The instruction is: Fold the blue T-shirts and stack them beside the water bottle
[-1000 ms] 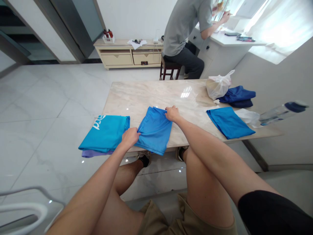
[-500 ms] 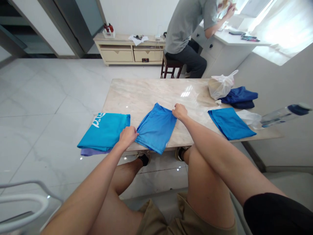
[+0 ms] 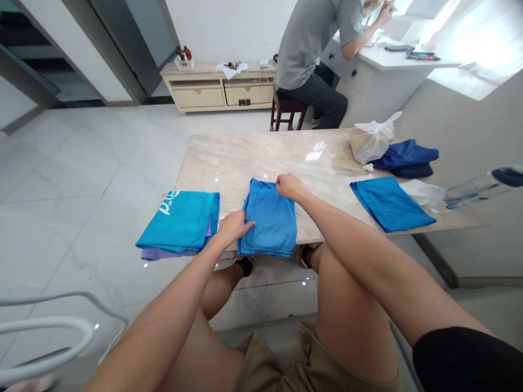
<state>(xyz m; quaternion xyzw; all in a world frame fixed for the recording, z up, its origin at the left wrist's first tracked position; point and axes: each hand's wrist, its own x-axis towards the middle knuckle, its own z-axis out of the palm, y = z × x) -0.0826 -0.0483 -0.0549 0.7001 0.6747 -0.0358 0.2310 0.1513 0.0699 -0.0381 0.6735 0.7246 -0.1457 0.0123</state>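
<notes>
Narrower now, edges squared: blue garment at the near edge of the marble table. Left hand open, flat against its side; right hand curled, pinching the top fold. Best kept smooth, corners aligned.

The left arm and right arm stretch out ahead, both bare. The left grip lies flat with its fingers pointing in (toward the other one), and the right grip sits farther up, its fingers curled down.
</notes>
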